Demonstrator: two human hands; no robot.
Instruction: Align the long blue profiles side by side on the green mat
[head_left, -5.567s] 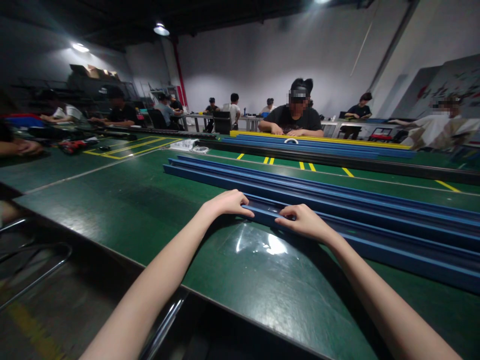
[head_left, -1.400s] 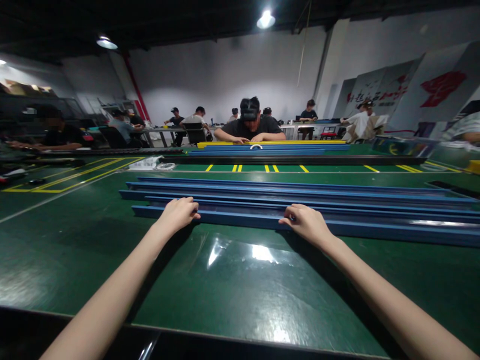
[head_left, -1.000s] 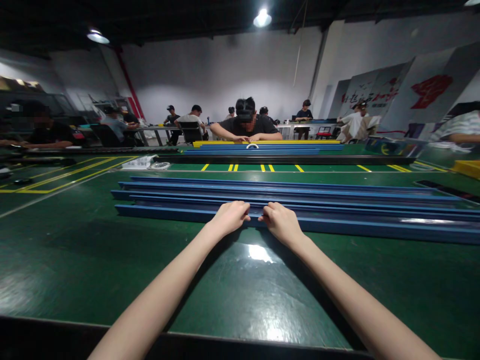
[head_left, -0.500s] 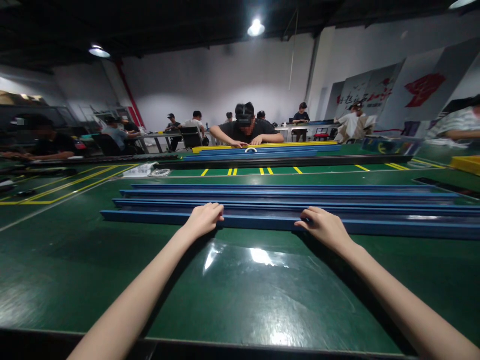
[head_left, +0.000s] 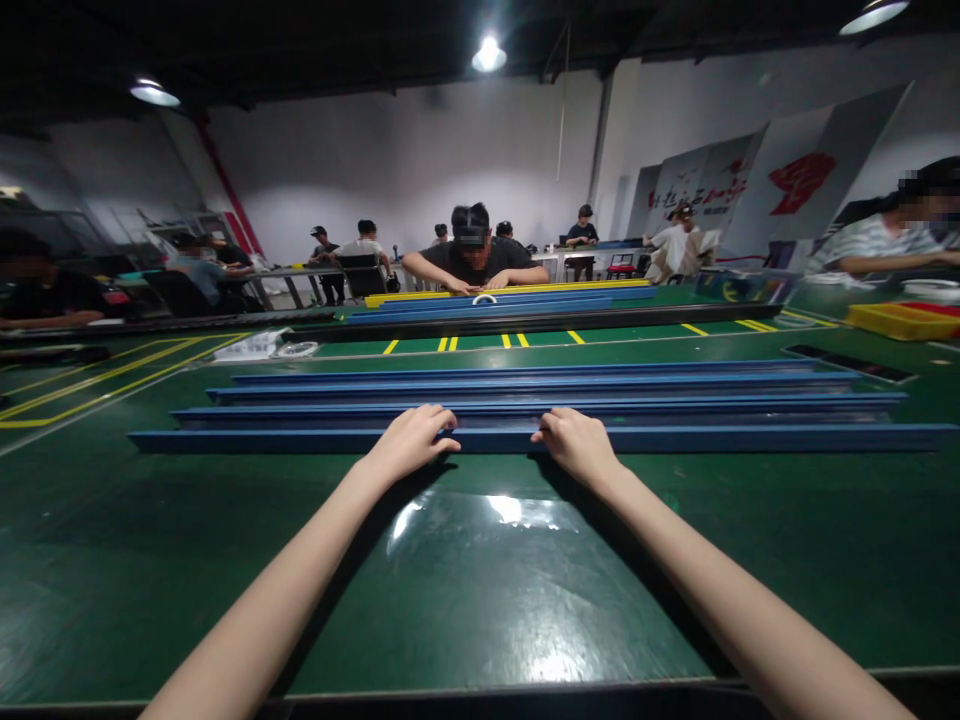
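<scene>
The nearest long blue rail [head_left: 495, 440] lies crosswise on the green table in front of me. My left hand [head_left: 412, 442] is closed over it left of its middle, fingers over the top and thumb along the front side. A short way to the right, my right hand [head_left: 579, 442] is also closed on the same rail, its fingertips pressed together at the edge. Behind it, more blue channel-shaped rails [head_left: 675, 402] lie roughly parallel. My palms hide parts of the nearest rails.
A clear plastic sheet [head_left: 525, 570] lies on the green table [head_left: 150, 560] before me. Farther back are a black bar [head_left: 525, 324], a dark flat panel [head_left: 847, 364], a yellow tray [head_left: 892, 322] and white packs [head_left: 251, 345]. Across the table a co-worker [head_left: 472, 250] bends over a yellow rail [head_left: 570, 290].
My view has swung slightly to the right. The right hand has come leftward along the rail, so my hands are closer together. The nearest rail's right end now shows.
</scene>
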